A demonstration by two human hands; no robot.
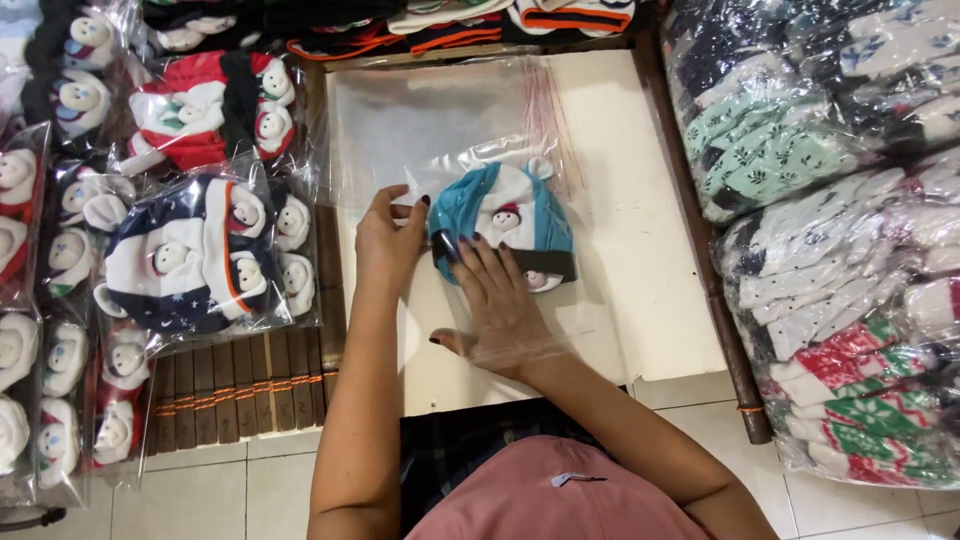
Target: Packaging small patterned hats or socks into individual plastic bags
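Left hand first: its grip is pinching the edge of a clear plastic bag, thumb and fingertips closed on the thin film right at the bag's mouth. Right hand is different, fingers spread flat and pressing down, and it looks to be inside the film or under a layer of it, though the glare makes that hard to call. Under those fingertips sits a small knitted hat, teal with a white panel, a little snowman figure on the front and a dark band along its lower edge. It's soft, rounded and slightly puffy, touching the right fingertips and lying just beside the left thumb. It lies near the middle of the pale cream surface, a flat, smooth board. The bag is glossy and crinkled, stretching away from the person toward the far edge, with a thin red strip running down its right side.

To the left, a stack of packed hats in shiny wrappers, navy, red and white, all with snowman faces. To the right, bundles of wrapped knitwear in mint, white, red and green patterns. A ribbed wooden mat shows below the left stack.
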